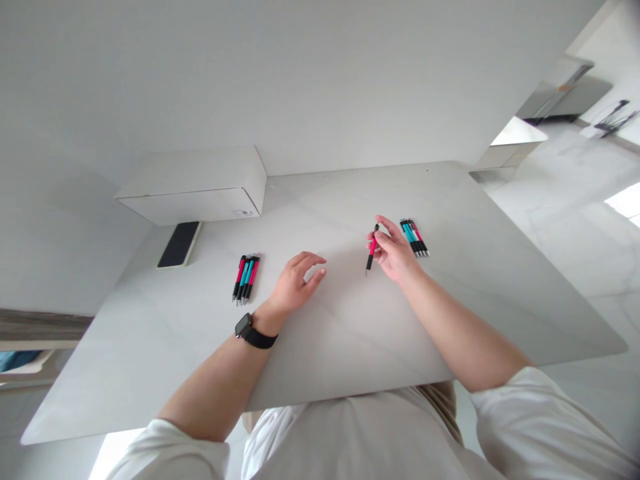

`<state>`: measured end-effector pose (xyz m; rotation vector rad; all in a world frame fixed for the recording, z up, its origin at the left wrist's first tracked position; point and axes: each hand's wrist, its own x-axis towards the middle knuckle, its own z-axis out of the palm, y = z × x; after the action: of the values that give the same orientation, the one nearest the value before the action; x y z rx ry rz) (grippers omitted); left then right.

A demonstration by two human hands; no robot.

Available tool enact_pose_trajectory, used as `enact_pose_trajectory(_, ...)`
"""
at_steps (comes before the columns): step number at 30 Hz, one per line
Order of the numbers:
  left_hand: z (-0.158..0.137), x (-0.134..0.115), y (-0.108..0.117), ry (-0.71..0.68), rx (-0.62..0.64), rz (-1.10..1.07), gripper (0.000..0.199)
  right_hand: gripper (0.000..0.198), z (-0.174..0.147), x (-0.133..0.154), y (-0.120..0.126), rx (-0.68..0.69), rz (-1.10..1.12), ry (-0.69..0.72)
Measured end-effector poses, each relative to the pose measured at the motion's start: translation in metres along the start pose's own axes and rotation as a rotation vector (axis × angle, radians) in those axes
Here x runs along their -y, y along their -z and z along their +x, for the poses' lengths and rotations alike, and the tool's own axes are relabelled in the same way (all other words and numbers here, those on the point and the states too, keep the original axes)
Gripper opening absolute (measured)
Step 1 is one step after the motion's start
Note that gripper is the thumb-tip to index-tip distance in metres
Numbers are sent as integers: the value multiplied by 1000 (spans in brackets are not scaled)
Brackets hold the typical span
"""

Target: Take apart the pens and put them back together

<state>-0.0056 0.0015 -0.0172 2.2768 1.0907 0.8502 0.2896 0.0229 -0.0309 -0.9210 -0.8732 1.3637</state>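
Observation:
My right hand (393,253) pinches a red pen (373,247) with a black grip, its tip pointing down toward the table. Just beyond that hand, to the right, lies a row of several teal, red and white pens (414,237), side by side. My left hand (297,283) hovers near the table's middle, fingers curved and apart, holding nothing. On the left, a second group of several red and teal pens (246,278) rests on the tabletop, not touched by either hand.
The pale marble-patterned table (340,333) meets a wall at the back. A long white box (200,190) stands at the back left, with a dark-screened phone (180,244) lying before it. A black watch (245,325) is on my left wrist.

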Motion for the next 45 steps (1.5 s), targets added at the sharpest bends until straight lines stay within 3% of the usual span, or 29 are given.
enact_pose_trajectory(20,1,5,-7,-32,12,20,19,43,-1,-1,-5,-7,26,70)
enact_pose_trajectory(39,1,3,-5,-35,58,3,20,49,-2,4,-5,-59,-35,68)
enact_pose_trajectory(45,0,2,-5,-28,39,-13,28,53,1,12,-4,-48,-45,75)
